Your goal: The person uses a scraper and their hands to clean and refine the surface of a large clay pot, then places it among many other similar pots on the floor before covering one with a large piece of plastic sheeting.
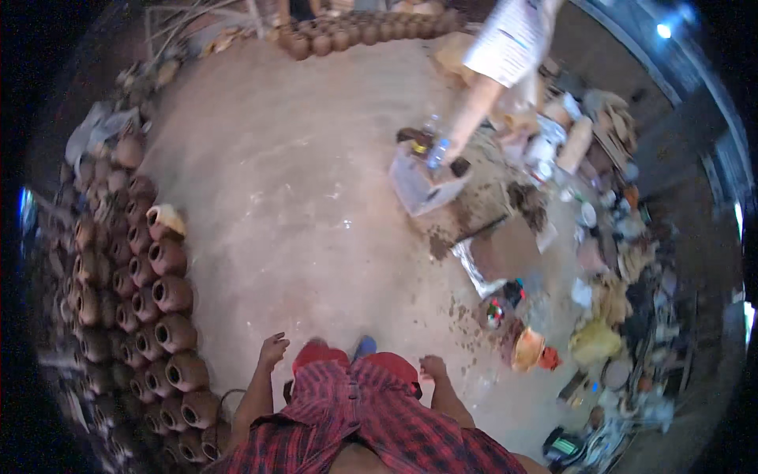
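Observation:
Both of my arms hang away from my sides, above the floor. My left hand (274, 349) holds nothing, its fingers loosely apart. Nearest to it are the stacked brown clay pots (172, 294) on the left, which it does not touch. My right hand (431, 366) is also bare, with its fingers loosely bent and a little apart. A red-and-orange heap of small items (527, 350) lies on the floor to its right, out of contact. Between my hands show my checked red clothing and a blue shoe (365, 346).
A co-worker's arm (475, 107) reaches over a pale open box (422, 186), near a blue-capped bottle (437, 153). A brown board (505, 251) lies nearer. Bags and clutter (596, 341) line the right side. More clay pots (359, 33) stand in rows at the far end.

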`<state>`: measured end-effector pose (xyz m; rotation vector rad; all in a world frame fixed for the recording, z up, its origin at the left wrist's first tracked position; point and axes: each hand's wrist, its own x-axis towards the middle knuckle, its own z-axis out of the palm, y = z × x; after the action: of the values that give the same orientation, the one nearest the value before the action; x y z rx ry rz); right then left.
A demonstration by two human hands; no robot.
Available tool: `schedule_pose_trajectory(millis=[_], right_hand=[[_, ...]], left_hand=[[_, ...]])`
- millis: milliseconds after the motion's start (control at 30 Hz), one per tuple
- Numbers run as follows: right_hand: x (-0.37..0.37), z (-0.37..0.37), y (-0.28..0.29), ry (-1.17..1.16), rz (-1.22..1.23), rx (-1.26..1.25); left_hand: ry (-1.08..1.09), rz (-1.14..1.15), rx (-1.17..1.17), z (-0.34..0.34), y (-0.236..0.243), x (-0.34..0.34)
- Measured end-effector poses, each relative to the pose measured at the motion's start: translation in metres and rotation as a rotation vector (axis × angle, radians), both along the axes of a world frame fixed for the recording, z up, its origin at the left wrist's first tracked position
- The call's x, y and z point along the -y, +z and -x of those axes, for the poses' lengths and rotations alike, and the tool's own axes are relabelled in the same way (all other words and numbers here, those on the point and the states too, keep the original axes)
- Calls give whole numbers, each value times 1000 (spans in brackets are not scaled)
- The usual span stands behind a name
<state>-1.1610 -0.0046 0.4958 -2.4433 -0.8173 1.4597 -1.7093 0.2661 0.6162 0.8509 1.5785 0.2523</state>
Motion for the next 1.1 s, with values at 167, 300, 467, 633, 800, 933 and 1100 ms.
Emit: schedule_pose_trajectory(millis=[167,300,467,633,800,933,1100], right_hand=[[-332,-117,69,-61,-223,56],[-535,-107,63,-103,-314,51],[-732,-102,61,-187,-129,-52],[-942,-39,127,62,-302,-46],[-1155,-78,141,260,-546,-88],[-1344,-174,137,299,-514,32],[-1467,-335,156,1,-536,160]], left_hand=[[349,209,-5,-5,-36,-85],[330,302,5,62,-79,-156],[331,408,51,14,-100,-434],[-26,-60,-35,-49,-51,-748],[172,-162,51,-151,-7,-1034],[212,-237,57,-272,5,-1241],[16,-13,-26,-370,-24,-1322]])
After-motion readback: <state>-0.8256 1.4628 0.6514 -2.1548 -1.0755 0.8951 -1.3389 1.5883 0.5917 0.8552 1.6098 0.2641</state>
